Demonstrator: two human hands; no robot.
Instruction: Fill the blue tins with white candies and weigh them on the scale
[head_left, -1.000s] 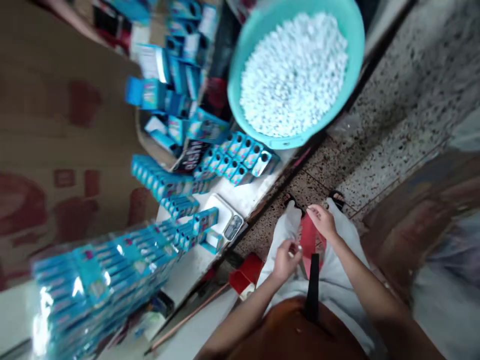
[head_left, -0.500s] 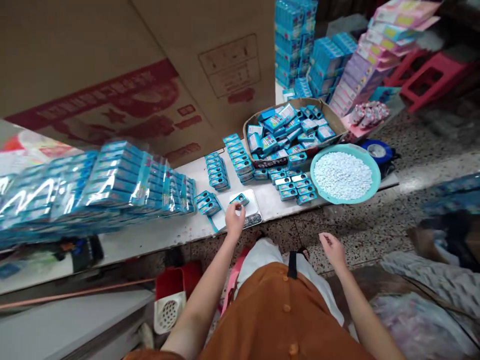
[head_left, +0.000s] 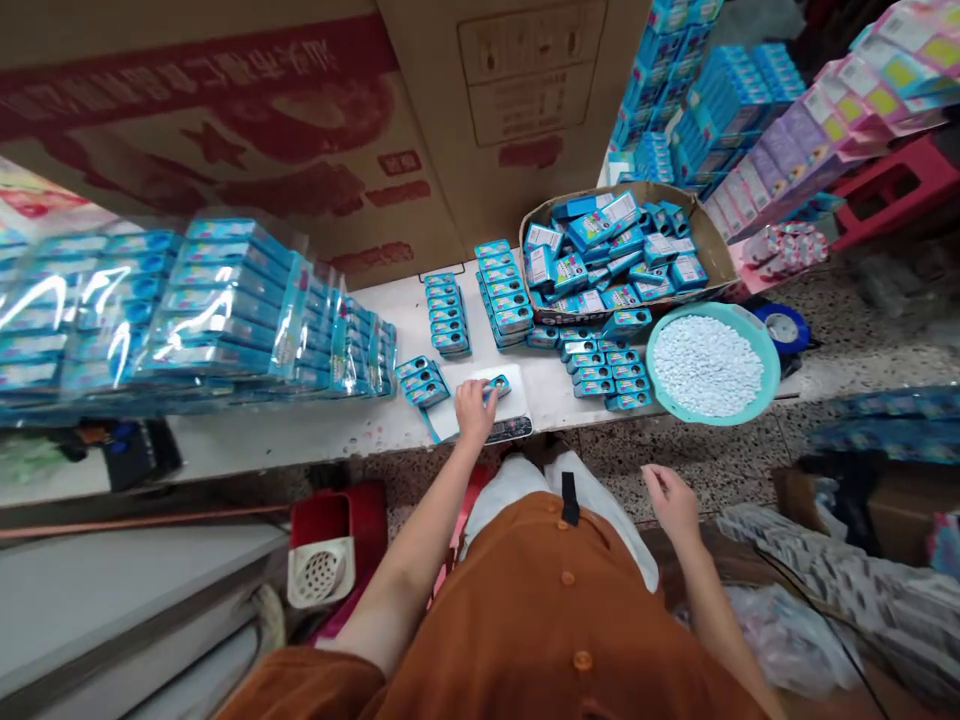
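My left hand [head_left: 474, 407] reaches out to the small white scale [head_left: 487, 415] on the low white board [head_left: 300, 440]. Its fingers pinch a small blue box [head_left: 497, 384] that lies on the scale's plate. My right hand [head_left: 673, 503] hangs over the speckled floor beside my knee, fingers loosely curled, nothing visible in it. A teal basin [head_left: 766, 360] full of small white pellets stands to the right of the scale. Rows of the same blue boxes [head_left: 611, 375] lie between the scale and the basin.
A cardboard tray [head_left: 712, 250] of loose blue boxes sits behind the basin. Wrapped packs of blue boxes [head_left: 210, 310] are stacked at the left. Large cardboard cartons [head_left: 420, 130] stand behind. A red bin [head_left: 337, 530] is near my left knee; pink stools [head_left: 892, 185] stand far right.
The view swung from my lap up to the board. My left hand left my lap, reached the scale and now holds a blue box on it. My right hand dropped to my side.
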